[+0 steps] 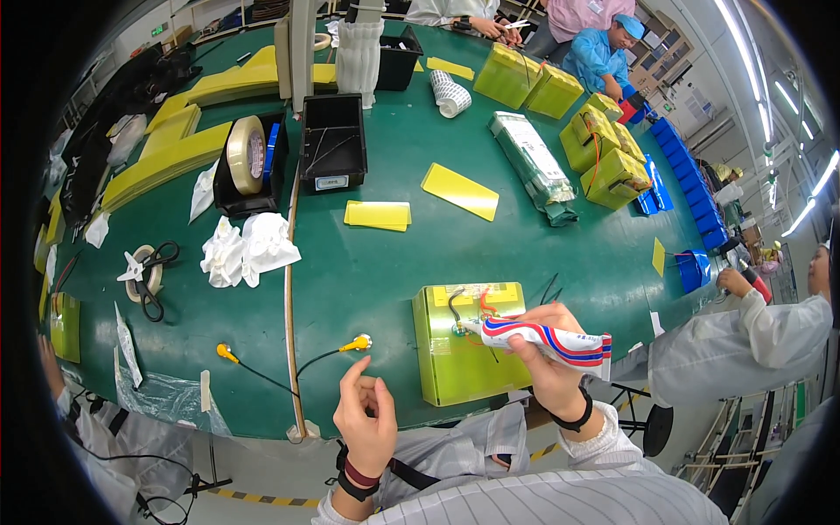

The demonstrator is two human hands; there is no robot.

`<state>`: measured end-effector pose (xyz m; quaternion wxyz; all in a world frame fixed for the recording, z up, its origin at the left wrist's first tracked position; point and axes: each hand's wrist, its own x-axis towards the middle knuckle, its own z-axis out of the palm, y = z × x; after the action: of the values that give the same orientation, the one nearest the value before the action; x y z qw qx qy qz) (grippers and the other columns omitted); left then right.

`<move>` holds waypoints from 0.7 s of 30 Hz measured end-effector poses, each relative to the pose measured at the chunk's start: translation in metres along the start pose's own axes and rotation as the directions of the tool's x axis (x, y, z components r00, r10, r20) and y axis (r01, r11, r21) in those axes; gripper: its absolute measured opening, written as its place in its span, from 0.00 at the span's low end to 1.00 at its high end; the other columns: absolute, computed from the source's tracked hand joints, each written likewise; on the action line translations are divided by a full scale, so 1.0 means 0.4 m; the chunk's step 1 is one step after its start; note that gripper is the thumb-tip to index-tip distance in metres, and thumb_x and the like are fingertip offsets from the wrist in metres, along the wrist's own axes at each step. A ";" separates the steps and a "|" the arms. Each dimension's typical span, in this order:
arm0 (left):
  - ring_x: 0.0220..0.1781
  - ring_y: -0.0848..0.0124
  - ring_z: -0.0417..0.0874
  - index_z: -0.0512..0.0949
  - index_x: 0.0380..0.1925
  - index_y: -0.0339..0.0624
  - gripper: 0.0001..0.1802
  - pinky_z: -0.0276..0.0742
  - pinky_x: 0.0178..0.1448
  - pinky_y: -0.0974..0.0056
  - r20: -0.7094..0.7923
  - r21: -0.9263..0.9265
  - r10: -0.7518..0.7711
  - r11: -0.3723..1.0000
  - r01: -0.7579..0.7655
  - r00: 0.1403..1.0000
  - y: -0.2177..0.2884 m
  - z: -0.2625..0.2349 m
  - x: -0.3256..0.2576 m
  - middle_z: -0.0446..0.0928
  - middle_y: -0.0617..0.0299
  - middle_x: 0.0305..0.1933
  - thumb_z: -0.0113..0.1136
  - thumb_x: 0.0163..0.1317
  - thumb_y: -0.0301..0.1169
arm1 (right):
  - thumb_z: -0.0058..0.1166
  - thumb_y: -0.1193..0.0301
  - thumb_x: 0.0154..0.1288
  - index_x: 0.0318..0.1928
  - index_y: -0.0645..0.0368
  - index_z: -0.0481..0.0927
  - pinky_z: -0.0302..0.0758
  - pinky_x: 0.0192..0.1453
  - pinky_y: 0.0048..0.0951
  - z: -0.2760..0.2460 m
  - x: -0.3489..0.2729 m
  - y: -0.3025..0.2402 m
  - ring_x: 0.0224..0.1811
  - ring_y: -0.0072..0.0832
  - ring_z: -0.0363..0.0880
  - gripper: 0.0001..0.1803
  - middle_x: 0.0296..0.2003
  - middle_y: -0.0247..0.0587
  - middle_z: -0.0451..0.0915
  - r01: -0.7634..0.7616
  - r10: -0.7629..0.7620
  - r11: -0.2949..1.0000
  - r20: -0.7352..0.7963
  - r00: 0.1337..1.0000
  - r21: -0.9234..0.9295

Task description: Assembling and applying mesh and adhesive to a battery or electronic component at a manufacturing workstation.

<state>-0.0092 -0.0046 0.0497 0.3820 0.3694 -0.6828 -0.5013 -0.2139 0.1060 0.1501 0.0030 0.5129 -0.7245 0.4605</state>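
In my right hand (553, 359) is a white glue tube (551, 342) with red and blue stripes. The tube's nozzle points left, over the top of a yellow-green wrapped battery pack (477, 385) near the table's front edge. A black wire (454, 304) and a red wire (486, 302) come out of the pack's top, close to the nozzle. Whether the nozzle touches the pack I cannot tell. My left hand (367, 416) hangs to the left of the pack, fingers loosely curled and apart, with nothing in them. A strap circles each wrist.
Yellow sheets (461, 191) lie mid-table near a white-and-green package (532, 162). More battery packs (604, 153) stand at the far right. On the left are scissors (150, 278), crumpled white cloths (249, 252), black bins (332, 144) and a yellow-ended cord (324, 359). Co-workers (744, 332) sit around the table.
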 end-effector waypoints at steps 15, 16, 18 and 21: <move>0.20 0.80 0.72 0.73 0.58 0.32 0.19 0.68 0.25 0.72 -0.002 0.006 -0.007 1.000 0.007 1.000 -0.001 0.002 -0.003 0.76 0.63 0.26 0.56 0.67 0.18 | 0.68 0.73 0.63 0.38 0.62 0.81 0.77 0.46 0.34 0.000 -0.018 0.010 0.42 0.34 0.81 0.09 0.39 0.44 0.82 -0.134 0.144 0.980 -0.057 0.988 0.150; 0.20 0.80 0.72 0.73 0.58 0.32 0.19 0.68 0.25 0.72 -0.002 0.006 -0.007 1.000 0.007 1.000 -0.001 0.002 -0.003 0.76 0.63 0.26 0.56 0.67 0.18 | 0.68 0.73 0.63 0.38 0.62 0.81 0.77 0.46 0.34 0.000 -0.017 0.009 0.42 0.34 0.81 0.09 0.39 0.44 0.82 -0.134 0.144 0.979 -0.057 0.988 0.151; 0.21 0.80 0.72 0.73 0.58 0.32 0.19 0.68 0.25 0.72 -0.003 0.012 -0.002 1.000 0.002 1.000 0.000 0.001 -0.003 0.76 0.63 0.27 0.56 0.67 0.18 | 0.69 0.74 0.63 0.38 0.62 0.81 0.77 0.46 0.34 0.000 -0.014 0.008 0.42 0.34 0.81 0.09 0.38 0.43 0.83 -0.132 0.142 0.980 -0.062 0.988 0.148; 0.21 0.80 0.72 0.73 0.58 0.32 0.19 0.68 0.25 0.72 0.001 0.014 0.000 1.000 0.000 1.000 0.001 0.002 -0.001 0.76 0.63 0.27 0.55 0.67 0.18 | 0.69 0.73 0.63 0.38 0.62 0.81 0.77 0.46 0.33 0.006 -0.021 0.016 0.42 0.33 0.81 0.09 0.38 0.43 0.83 -0.167 0.185 0.964 -0.072 0.980 0.207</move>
<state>-0.0097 -0.0037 0.0499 0.3791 0.3719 -0.6865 -0.4966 -0.2135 0.1111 0.1405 -0.0565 0.4226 -0.7165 0.5521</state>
